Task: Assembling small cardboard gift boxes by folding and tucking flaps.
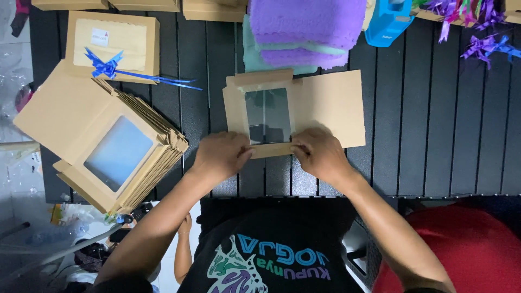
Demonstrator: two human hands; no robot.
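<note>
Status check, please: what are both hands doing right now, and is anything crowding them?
Left hand and right hand pinch the near flap of a flat kraft window box. Folded towels just beyond; nothing between.

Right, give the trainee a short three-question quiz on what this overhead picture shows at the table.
1. True or false: both hands grip the near edge of the flat windowed box.
2. Which lies on the assembled box at far left? A) blue ribbon bow B) a towel C) a tape dispenser
3. What is stacked just beyond the box being folded?

Key
1. True: the left hand and right hand pinch the near flap of the flat windowed box.
2. A: the blue ribbon bow lies on the assembled box.
3. Folded towels, purple and pale green.
</note>
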